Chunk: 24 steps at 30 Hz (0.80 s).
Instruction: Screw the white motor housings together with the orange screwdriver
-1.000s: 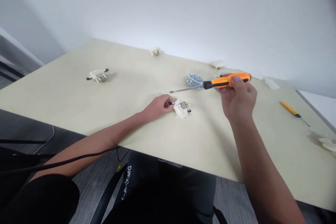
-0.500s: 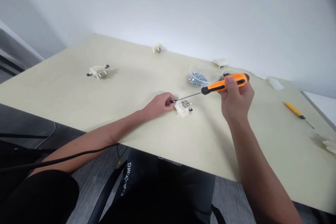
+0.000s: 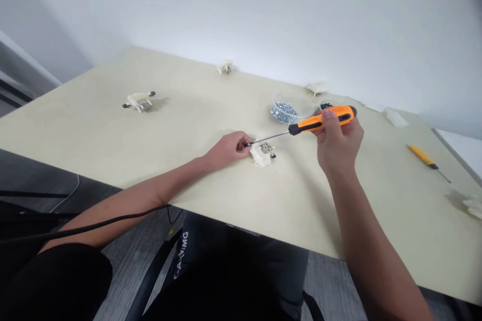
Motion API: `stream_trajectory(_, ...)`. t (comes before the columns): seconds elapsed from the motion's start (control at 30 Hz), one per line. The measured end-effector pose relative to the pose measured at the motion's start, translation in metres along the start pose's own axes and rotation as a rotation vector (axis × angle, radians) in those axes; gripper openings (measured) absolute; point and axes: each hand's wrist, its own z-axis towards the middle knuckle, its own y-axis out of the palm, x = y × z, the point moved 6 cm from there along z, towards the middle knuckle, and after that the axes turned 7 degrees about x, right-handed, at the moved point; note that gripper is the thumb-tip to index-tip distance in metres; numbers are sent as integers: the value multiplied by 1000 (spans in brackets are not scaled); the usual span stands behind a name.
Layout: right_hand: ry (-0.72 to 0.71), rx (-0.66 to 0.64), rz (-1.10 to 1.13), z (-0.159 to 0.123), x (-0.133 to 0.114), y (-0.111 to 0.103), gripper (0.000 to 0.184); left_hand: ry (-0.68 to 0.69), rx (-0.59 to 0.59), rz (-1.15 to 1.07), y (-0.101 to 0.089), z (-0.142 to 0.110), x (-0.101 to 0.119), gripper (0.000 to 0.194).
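Note:
My right hand is wrapped round the handle of an orange and black screwdriver, which slopes down to the left. Its shaft passes over a white plastic motor assembly, and the tip reaches the fingers of my left hand. Those fingers are closed in a pinch on a small black part at the assembly's left side. Another black piece sits on the right side of the assembly, below a round metal motor. My left fingers partly hide where tip and black part meet.
Behind the screwdriver stands a clear round tub of small silvery screws. Similar white assemblies lie at the left, at the back and near the wall. A yellow screwdriver lies at the right. A black cable crosses my left forearm.
Almost nothing differs. The view has shifted very slightly, and both hands keep the same hold, with the screwdriver tip still at my left fingers.

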Motion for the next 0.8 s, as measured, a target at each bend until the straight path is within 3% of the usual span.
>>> stream_trajectory(0.57, 61, 94, 77, 1, 2, -19, 25, -25, 75, -30, -7, 0, -2, 14)
stream_trajectory(0.7, -13, 240, 208, 22, -19, -50, 19, -60, 92, -51, -10, 0, -4, 15)
stream_trajectory(0.8, 54, 128, -12, 34, -37, -58, 15, -10, 104, -25, -15, 2, 2, 14)
